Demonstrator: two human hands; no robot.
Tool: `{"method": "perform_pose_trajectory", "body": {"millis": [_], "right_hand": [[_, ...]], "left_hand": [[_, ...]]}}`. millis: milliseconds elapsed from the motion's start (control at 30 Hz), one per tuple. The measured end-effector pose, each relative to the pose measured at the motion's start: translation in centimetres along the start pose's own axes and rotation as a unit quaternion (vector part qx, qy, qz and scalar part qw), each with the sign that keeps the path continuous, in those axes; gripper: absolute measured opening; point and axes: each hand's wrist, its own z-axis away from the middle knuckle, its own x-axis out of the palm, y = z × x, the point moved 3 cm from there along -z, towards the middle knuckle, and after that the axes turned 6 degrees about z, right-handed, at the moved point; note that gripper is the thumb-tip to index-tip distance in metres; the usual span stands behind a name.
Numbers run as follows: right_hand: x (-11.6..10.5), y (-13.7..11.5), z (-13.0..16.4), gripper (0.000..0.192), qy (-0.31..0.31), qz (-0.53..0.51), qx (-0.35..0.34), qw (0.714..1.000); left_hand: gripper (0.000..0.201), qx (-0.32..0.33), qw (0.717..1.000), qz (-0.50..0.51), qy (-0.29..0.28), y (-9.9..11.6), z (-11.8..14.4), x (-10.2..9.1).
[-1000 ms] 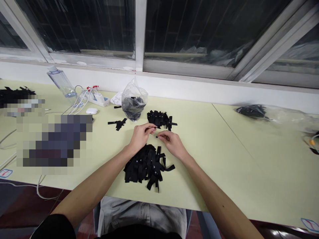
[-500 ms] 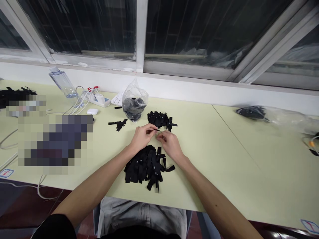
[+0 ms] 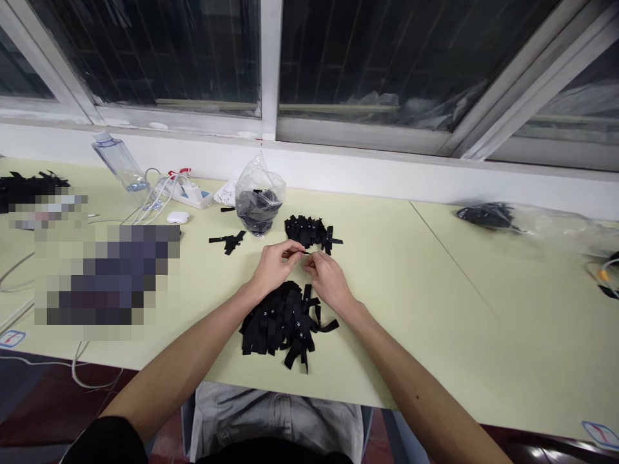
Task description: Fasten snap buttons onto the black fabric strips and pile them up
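In the head view, at the centre of the frame, the left hand and right hand meet fingertip to fingertip, both pinched shut on one small black strip held just above the table. A loose pile of such strips lies just below the wrists; a tidier stack sits just above the hands, beside a bag of dark pieces. A bottle and power strip lie at upper left. The step in hand looks like working a single strip between the fingers; the next move likely calls for a steady pinch and a short reach up to the stack.
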Motion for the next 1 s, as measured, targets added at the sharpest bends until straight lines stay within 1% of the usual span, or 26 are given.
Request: {"method": "perform_pose_trajectory", "body": {"millis": [100, 233, 300, 367, 467, 533, 600, 700, 767, 867, 1000], "right_hand": [[-0.2, -0.1, 0.2, 0.013, 0.01, -0.008, -0.009, 1.0], [-0.6, -0.2, 0.3, 0.015, 0.025, -0.034, -0.004, 0.999], [-0.7, -0.2, 0.3, 0.013, 0.027, -0.071, 0.01, 0.997], [-0.8, 0.0, 0.3, 0.008, 0.031, -0.133, 0.039, 0.99], [-1.0, 0.3, 0.3, 0.003, 0.061, -0.242, 0.084, 0.965], [-1.3, 0.5, 0.2, 0.008, 0.084, -0.311, 0.101, 0.941], [-1.5, 0.6, 0.1, 0.015, 0.096, -0.379, 0.116, 0.913], [-1.6, 0.5, 0.1, 0.025, 0.093, -0.464, 0.134, 0.871], [-1.6, 0.5, 0.1, 0.028, 0.092, -0.496, 0.138, 0.852], [-1.5, 0.4, 0.1, 0.028, 0.09, -0.512, 0.137, 0.843], [-1.5, 0.4, 0.2, 0.024, 0.09, -0.508, 0.126, 0.847]], "left_hand": [[0.016, -0.014, 1.0, 0.002, 0.0, -0.2, 0.0, -0.1], [0.014, -0.025, 1.0, 0.007, -0.004, -0.5, 0.0, -0.1], [0.013, -0.026, 1.0, 0.007, -0.005, -0.6, 0.0, -0.1], [0.013, -0.026, 1.0, 0.005, -0.007, -0.7, 0.0, -0.1], [0.013, -0.018, 1.0, 0.003, -0.019, -0.7, 0.0, 0.1], [0.012, -0.008, 0.999, 0.0, -0.032, -0.6, 0.0, 0.2], [0.012, 0.002, 0.999, -0.008, -0.041, -0.5, 0.1, 0.4], [0.012, 0.008, 0.999, -0.008, -0.045, -0.4, 0.1, 0.5], [0.012, 0.005, 0.999, 0.003, -0.046, -0.5, 0.1, 0.5], [0.013, -0.004, 0.999, 0.02, -0.045, -0.5, 0.1, 0.4], [0.014, -0.012, 0.999, 0.039, -0.03, -0.7, 0.0, 0.3]]}}
